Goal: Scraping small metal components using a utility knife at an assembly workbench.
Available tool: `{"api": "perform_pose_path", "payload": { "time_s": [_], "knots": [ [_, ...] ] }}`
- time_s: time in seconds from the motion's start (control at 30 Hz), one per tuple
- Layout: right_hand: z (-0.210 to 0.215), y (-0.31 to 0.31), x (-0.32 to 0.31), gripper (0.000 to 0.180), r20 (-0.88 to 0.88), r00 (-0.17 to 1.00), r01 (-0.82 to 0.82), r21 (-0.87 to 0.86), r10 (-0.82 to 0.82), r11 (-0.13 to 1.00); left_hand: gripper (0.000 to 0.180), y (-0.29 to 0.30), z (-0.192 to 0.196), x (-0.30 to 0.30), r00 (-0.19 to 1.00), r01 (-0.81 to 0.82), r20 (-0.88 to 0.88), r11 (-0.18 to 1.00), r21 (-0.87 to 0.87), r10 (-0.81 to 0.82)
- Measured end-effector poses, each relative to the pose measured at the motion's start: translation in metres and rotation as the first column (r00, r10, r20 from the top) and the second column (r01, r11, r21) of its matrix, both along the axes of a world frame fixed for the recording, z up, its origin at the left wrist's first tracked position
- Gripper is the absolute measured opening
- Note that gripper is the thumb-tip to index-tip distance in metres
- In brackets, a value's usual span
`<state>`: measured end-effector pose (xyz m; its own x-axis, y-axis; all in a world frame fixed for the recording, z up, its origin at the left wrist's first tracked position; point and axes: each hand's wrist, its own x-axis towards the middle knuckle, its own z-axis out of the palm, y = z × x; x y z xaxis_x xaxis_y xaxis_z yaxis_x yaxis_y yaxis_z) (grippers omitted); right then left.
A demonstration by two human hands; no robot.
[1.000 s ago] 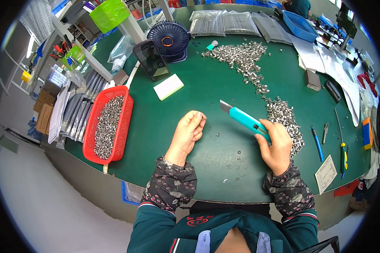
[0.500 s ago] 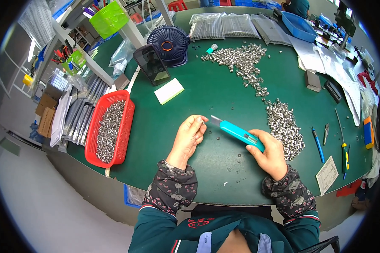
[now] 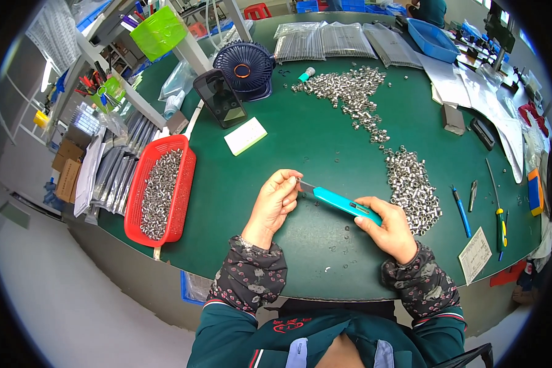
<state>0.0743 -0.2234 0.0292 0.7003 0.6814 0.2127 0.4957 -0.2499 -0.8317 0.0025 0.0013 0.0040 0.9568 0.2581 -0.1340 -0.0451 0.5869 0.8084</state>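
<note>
Between thumb and fingertips, my left hand (image 3: 273, 203) pinches a small metal ring (image 3: 298, 180), mostly covered by the fingers. My right hand (image 3: 388, 228) is wrapped round a teal utility knife (image 3: 347, 203) with its blade out. The blade tip reaches the ring at my left fingertips; whether it touches cannot be made out. To the right of the knife lies a heap of short metal rings (image 3: 413, 190), joined by a thin trail to a wider heap (image 3: 349, 89) farther back. Small dark ring-shaped bits (image 3: 346, 248) are scattered on the table below the knife.
A red basket (image 3: 189, 184) full of metal parts stands at the left edge of the green table (image 3: 245, 178). Behind are a phone (image 3: 220, 98) and a fan (image 3: 245, 69). A blue pen-like tool (image 3: 462, 211) and a screwdriver (image 3: 502, 228) lie at right.
My right hand has turned the knife so its blade has come down and left, from just off my left fingertips to the ring there. My left hand has barely moved.
</note>
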Motion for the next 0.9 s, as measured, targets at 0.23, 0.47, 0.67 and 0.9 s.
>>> {"api": "perform_pose_path", "payload": {
  "time_s": [0.23,0.47,0.67,0.9],
  "knots": [
    [-0.0023,-0.0014,0.0035,0.025,-0.113,0.994,-0.013,-0.035,0.009,0.999,0.011,-0.0019,-0.0005,0.0007,1.000,-0.013,0.017,0.990,0.142,0.011],
    [0.0061,0.0023,-0.0028,0.031,0.524,0.846,0.127,-0.020,-0.098,0.992,0.011,-0.0001,-0.0025,0.0005,1.000,-0.001,-0.012,0.990,0.138,0.003],
    [0.0045,-0.0002,0.0037,0.030,0.442,0.868,0.175,0.158,-0.228,0.972,0.012,0.0011,-0.0026,0.0005,0.999,-0.048,-0.002,0.999,0.002,0.048],
    [-0.0007,0.0019,0.0008,0.027,0.391,0.910,0.116,0.080,-0.138,0.990,0.013,0.0049,-0.0024,0.0004,0.998,-0.058,0.004,0.998,0.022,0.058]
  ]
}}
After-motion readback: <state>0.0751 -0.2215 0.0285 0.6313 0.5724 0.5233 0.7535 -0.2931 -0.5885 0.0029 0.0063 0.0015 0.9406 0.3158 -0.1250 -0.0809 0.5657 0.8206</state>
